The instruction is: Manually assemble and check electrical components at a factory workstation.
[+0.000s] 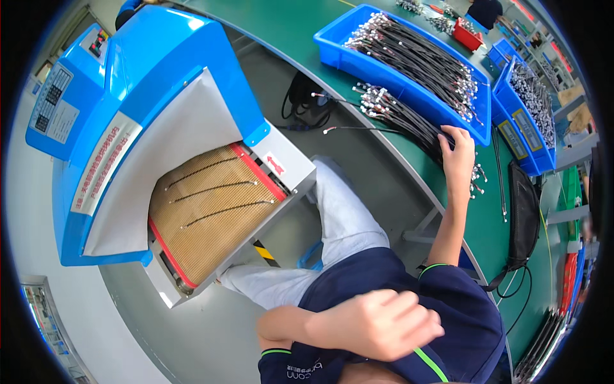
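Note:
My right hand [457, 153] reaches onto a loose bundle of black cables [400, 115] with white end connectors, lying on the green bench. Its thumb and fingers are bent together in a pinch at the cables; the fingertips are partly hidden. Across my body, my left hand [380, 323] is raised with its fingers curled and smeared by motion; no cable shows in it. At the left, three black cables [214, 187] lie apart from each other on the tan mesh conveyor belt [192, 249] of a blue machine [153, 57].
Next to the bundle, a long blue bin [400, 80] holds many more cables. Another blue bin [524, 141] with small parts and a red box [467, 35] stand farther along the green bench [281, 32]. A black pouch [523, 214] lies at the right.

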Tool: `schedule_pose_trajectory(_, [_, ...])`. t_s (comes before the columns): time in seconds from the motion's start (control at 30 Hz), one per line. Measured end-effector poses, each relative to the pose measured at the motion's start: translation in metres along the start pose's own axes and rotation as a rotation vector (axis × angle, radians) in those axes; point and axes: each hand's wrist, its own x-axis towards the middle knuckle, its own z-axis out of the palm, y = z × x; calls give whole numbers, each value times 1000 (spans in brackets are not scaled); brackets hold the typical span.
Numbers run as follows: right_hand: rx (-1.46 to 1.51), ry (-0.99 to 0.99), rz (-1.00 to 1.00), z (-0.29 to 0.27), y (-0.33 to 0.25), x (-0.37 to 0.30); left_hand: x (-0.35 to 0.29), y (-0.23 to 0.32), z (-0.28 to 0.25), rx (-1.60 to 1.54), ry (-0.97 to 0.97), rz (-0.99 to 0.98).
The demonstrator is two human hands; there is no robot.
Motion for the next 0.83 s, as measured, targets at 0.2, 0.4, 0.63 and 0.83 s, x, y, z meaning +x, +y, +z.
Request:
schedule_pose_trajectory(0.2, [-87, -81, 38, 15, 16, 3, -63, -35, 38, 10, -55, -334])
schedule_pose_trajectory(0.4, [-43, -62, 67, 14, 8, 8, -134, -49, 65, -40, 23, -708])
schedule_pose_trajectory(0.63, [365, 66, -14, -9, -12, 13, -178, -59, 61, -79, 133, -1091])
schedule_pose_trajectory(0.83, [255, -255, -558, -11, -42, -20, -180, -69, 39, 300, 419, -1137])
